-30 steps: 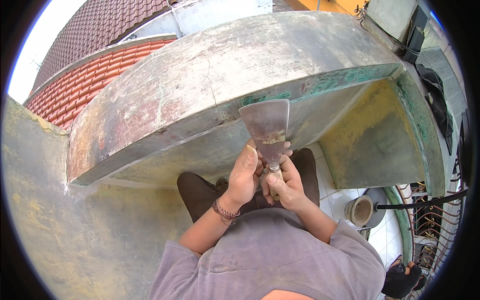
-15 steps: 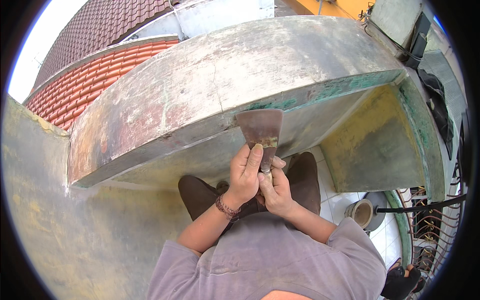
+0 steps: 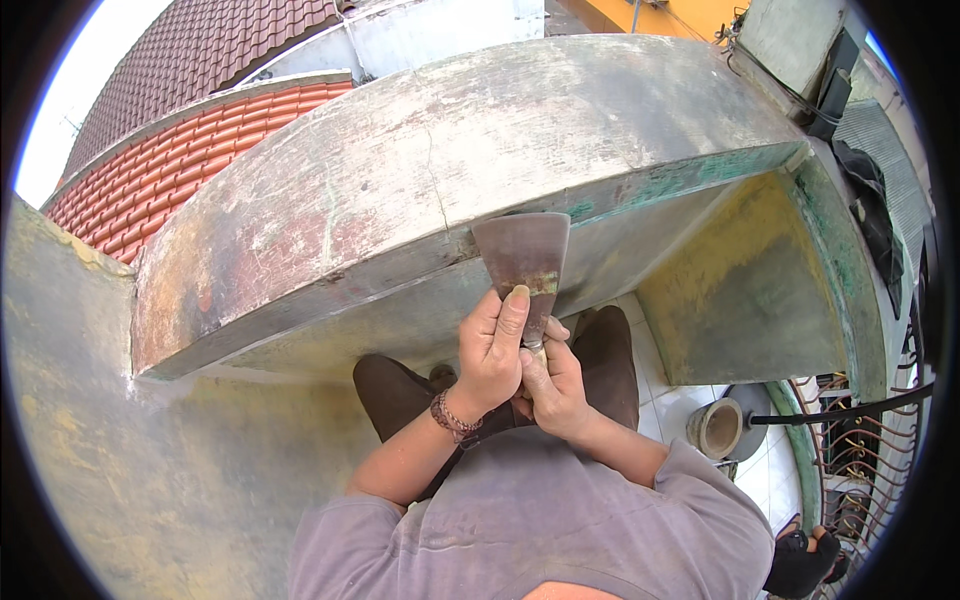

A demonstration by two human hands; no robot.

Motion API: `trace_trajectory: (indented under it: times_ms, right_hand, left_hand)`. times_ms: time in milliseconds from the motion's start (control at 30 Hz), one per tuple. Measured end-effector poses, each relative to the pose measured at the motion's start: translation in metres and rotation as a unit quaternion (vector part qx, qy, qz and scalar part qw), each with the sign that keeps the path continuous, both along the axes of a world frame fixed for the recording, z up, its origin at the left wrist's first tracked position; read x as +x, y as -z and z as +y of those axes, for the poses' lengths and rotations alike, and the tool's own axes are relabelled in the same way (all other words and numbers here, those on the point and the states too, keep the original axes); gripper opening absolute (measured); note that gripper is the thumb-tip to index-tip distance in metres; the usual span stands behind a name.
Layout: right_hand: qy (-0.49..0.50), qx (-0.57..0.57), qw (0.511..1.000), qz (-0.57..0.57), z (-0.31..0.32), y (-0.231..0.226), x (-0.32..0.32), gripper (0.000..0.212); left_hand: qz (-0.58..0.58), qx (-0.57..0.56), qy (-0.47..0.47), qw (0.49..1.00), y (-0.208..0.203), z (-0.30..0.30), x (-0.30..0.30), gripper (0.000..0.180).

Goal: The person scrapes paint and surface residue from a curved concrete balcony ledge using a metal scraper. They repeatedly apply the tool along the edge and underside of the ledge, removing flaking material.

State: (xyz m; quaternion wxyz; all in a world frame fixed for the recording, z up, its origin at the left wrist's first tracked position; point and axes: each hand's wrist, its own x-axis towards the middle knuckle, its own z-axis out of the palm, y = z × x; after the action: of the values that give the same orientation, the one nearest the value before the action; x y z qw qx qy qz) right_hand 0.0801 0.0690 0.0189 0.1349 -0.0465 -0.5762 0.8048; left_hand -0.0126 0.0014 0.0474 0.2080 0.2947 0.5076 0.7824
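Observation:
A wide metal scraper (image 3: pixel 524 257) with a rusty, paint-stained blade stands against the inner edge of a curved concrete parapet wall (image 3: pixel 400 190). Both hands grip its handle. My left hand (image 3: pixel 492 352) wraps the upper part, with the forefinger laid up the blade. Just below and to the right, my right hand (image 3: pixel 553 387) holds the lower end of the handle. The blade's top edge touches the wall's worn edge, where green and red paint remains.
A side wall (image 3: pixel 745 290) with yellow-green stains closes the corner on the right. Below it lie white floor tiles, a small round pot (image 3: pixel 716 427) and a metal railing (image 3: pixel 860 440). Red roof tiles (image 3: pixel 170 160) lie beyond the parapet.
The scraper and both hands have shifted left along the parapet's edge and slightly down; the grip stays the same.

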Motion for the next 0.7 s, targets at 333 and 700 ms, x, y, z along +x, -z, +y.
trace_trajectory:
  times_ms: [333, 700]
  right_hand:
    - [0.039, 0.014, 0.999, -0.007, -0.009, 0.0, 0.007, 0.022]
    - [0.041, 0.018, 0.999, -0.016, -0.009, -0.005, 0.002, 0.022]
  left_hand:
    - [-0.04, -0.008, 0.006, 0.999, 0.006, -0.004, 0.007, 0.03]
    - [0.001, -0.004, 0.013, 1.0, 0.0, -0.005, -0.001, 0.031]
